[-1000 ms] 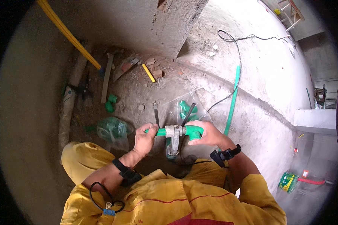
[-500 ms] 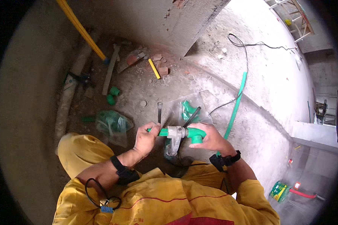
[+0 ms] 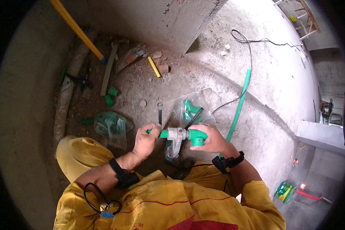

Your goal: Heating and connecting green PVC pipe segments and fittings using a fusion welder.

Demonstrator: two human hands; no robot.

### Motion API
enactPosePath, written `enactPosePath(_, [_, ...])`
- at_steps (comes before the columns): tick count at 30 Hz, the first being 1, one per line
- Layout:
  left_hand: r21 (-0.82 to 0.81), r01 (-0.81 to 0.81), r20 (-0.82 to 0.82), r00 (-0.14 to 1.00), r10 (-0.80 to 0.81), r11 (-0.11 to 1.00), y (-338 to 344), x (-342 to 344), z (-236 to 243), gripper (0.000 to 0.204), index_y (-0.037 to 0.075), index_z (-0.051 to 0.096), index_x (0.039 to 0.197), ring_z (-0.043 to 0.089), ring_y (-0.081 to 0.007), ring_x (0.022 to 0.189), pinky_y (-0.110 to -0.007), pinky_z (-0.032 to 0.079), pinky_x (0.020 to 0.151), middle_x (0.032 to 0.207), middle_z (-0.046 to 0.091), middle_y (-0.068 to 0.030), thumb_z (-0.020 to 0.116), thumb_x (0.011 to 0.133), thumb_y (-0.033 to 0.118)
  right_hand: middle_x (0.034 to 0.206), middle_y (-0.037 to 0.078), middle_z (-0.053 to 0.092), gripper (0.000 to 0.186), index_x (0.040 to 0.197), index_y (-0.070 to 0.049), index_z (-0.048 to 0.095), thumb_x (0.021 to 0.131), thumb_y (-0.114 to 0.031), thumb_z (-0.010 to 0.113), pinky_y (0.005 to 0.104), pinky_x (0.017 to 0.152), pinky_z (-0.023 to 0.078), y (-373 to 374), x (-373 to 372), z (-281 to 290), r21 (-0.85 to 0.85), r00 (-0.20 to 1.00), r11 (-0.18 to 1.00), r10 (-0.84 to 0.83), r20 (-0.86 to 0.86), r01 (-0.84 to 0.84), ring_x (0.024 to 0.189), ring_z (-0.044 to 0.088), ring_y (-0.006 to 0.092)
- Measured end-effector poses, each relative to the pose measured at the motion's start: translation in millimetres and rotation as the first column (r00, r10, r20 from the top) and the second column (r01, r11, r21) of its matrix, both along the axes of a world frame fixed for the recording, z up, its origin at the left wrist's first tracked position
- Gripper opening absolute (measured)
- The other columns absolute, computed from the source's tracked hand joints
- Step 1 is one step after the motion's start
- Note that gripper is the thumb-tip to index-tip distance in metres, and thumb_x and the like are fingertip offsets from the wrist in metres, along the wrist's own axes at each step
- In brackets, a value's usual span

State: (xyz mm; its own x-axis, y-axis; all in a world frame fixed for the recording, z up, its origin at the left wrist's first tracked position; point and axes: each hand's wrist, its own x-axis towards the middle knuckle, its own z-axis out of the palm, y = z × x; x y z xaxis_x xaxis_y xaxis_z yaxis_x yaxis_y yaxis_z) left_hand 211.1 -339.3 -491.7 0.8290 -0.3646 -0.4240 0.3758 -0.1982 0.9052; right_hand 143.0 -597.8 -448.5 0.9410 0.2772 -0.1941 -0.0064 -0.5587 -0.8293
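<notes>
In front of my body stands a pipe welding machine point(image 3: 174, 147) with a grey heating head point(image 3: 177, 133) on top. My left hand point(image 3: 145, 141) is closed around a short green pipe point(image 3: 163, 133), whose end meets the left side of the head. On the opposite side, my right hand point(image 3: 211, 140) grips a green elbow fitting point(image 3: 197, 137) pressed up to the head, its second mouth facing down toward me. How deep pipe and elbow sit on the head is hard to see.
Bags of green fittings lie beyond my left knee point(image 3: 112, 126) and beyond the machine point(image 3: 191, 109). A long green pipe point(image 3: 240, 105) and a black cable point(image 3: 250, 57) cross the floor at right. Loose green elbows point(image 3: 110, 96), a yellow pipe piece point(image 3: 154, 67) and rubble lie ahead.
Both hands keep their grip on the pipe and the elbow at the heating head. The whole view has shifted slightly; nothing else has visibly moved.
</notes>
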Motion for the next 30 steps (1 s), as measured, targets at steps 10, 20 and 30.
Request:
enactPosePath(10, [-0.049,0.066,-0.008,0.998,-0.067,0.997,-1,7,5,0.029,0.0,0.057,0.074,0.036,-0.0068,0.063,-0.025,0.035,0.058,0.065,0.043,0.004,0.057,0.094,0.022,0.1,0.014,0.065,0.063,0.114,-0.002,0.06,0.062,-0.027,0.086,0.0349,0.081,0.05,-7,0,9,0.011,0.98,0.999,-0.045,-0.195,0.048,0.091,0.064,0.0262])
enactPosePath(20, [-0.08,0.677,-0.659,0.515,-0.548,0.732,10,61,6,0.044,0.006,0.058,0.076,0.048,-0.015,0.052,-0.029,0.038,0.048,0.063,0.05,-0.0019,0.051,0.092,0.047,0.089,0.016,0.063,0.057,0.106,-0.004,0.062,0.063,-0.034,0.083,0.0368,0.075,0.049,-9,1,11,-0.124,0.999,0.992,0.035,-0.019,-0.037,0.084,0.063,0.0307])
enactPosePath(30, [0.455,0.684,0.151,0.571,-0.807,0.57,2,44,0,0.036,0.001,0.06,0.085,0.059,-0.0432,0.078,-0.046,0.047,0.072,0.077,0.061,-0.0224,0.04,0.095,0.029,0.084,0.017,0.065,0.056,0.104,-0.002,0.061,0.063,-0.035,0.082,0.038,0.068,0.052,-7,-3,2,-0.09,1.0,0.996,0.017,0.013,-0.016,0.077,0.065,0.0332])
